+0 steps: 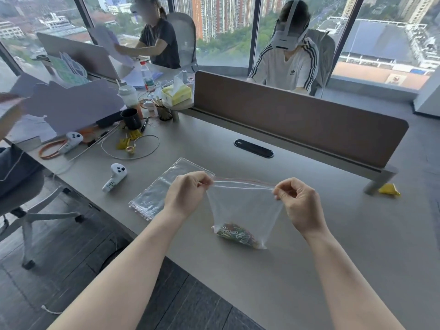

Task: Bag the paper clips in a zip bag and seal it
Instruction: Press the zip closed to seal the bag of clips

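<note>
At the centre of the frame we hold a clear plastic zip bag with a red seal strip [245, 206] upright above the grey counter [333, 222], its bottom corner resting on or just over the surface. Our left hand [188, 194] pinches the left end of the top edge, its grip clamped on the bag between thumb and curled fingers; our right hand [298, 201] pinches the right end in the same way. The strip runs taut between the two hands. A heap of multicoloured paper clips [234, 232] lies inside the bag at its lowest corner. To the left of the left hand, a stack of spare clear zip bags [157, 194] lies flat on the counter. A white handheld controller [114, 177] lies further left of them.
</note>
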A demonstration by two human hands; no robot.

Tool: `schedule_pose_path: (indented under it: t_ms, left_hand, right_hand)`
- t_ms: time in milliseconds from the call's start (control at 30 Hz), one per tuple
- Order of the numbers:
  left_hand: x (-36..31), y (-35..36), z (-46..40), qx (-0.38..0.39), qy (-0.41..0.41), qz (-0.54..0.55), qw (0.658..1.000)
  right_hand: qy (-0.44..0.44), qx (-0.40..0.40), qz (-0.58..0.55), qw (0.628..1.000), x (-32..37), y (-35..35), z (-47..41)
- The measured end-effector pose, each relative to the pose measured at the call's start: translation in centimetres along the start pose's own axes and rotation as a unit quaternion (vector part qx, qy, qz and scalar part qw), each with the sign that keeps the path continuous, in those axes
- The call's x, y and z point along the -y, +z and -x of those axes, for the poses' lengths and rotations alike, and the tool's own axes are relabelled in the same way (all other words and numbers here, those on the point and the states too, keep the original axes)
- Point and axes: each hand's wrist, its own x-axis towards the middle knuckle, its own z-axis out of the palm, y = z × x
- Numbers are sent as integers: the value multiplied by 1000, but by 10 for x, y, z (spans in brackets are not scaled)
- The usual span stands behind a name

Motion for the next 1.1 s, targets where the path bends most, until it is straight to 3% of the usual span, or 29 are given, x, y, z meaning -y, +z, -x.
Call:
schedule_pose_path:
  t_ms: [300,367,467,567,733,933,1100]
  left_hand:
    - [-1,5,3,1,-37,140,989]
    - [1,6,3,13,-45,160,986]
    - [2,7,4,16,-49,179,982]
    - [-3,10,6,14,-43,169,985]
    - [-12,12,9,8,-15,149,989]
    - [-9,11,13,-1,-4,144,990]
    - [-6,8,15,12,-8,140,990]
  right_hand:
    - [22,-33,-10,999,-14,-6,-4]
    - [27,-56,37,997,-15,-6,-4]
    - [-60,-82,175,979,-2,-1,-5]
    - [-155,-3,219,963,23,20,-10]
    - [-210,121,262,934,50,59,-17]
    - [-191,186,266,926,60,73,-25]
    - [-150,196,271,930,62,72,-24]
